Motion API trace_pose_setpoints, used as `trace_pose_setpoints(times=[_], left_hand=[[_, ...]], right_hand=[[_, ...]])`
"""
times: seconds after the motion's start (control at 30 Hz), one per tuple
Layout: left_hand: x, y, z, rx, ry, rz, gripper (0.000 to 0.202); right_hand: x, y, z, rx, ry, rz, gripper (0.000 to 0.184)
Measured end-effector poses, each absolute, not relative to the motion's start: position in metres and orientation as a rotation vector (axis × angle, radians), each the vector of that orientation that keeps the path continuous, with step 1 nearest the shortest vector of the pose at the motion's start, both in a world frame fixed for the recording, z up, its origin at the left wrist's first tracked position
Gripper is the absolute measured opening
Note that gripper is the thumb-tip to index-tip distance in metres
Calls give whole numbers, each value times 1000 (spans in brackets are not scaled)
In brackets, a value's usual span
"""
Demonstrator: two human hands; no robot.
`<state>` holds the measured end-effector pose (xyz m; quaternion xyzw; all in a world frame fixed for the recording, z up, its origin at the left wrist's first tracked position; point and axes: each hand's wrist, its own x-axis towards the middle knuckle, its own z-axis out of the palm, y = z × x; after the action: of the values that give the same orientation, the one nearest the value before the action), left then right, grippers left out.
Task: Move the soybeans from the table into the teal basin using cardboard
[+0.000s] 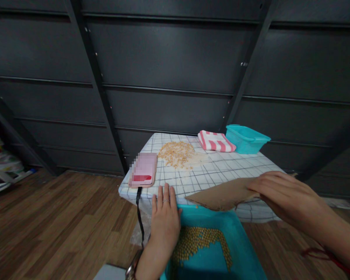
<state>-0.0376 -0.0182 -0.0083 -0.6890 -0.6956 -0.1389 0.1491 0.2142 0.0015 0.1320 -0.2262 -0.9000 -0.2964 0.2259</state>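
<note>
My right hand grips a brown cardboard piece, its tapered edge pointing left above the tabletop's front edge. My left hand lies with fingers stretched out on the checked tablecloth at the table's near edge, beside the left rim of a teal bin. Round tan beans, soybean-like, cover part of the bin's floor. Farther back on the cloth is a pile of yellowish beans mixed with fine whitish grains. Whether my left palm touches the bin is hidden.
A pink phone lies at the table's left, a black strap hanging from it. At the back right are a folded pink-and-white striped towel and a smaller teal basket. A dark panelled wall stands behind the table.
</note>
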Motion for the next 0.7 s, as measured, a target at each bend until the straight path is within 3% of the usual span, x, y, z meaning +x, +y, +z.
trace_pose_setpoints(times=[0.7], left_hand=[[-40, -22, -3, -2028, -2040, -342, 51]], right_hand=[[221, -9, 138, -600, -2558, -643, 28]])
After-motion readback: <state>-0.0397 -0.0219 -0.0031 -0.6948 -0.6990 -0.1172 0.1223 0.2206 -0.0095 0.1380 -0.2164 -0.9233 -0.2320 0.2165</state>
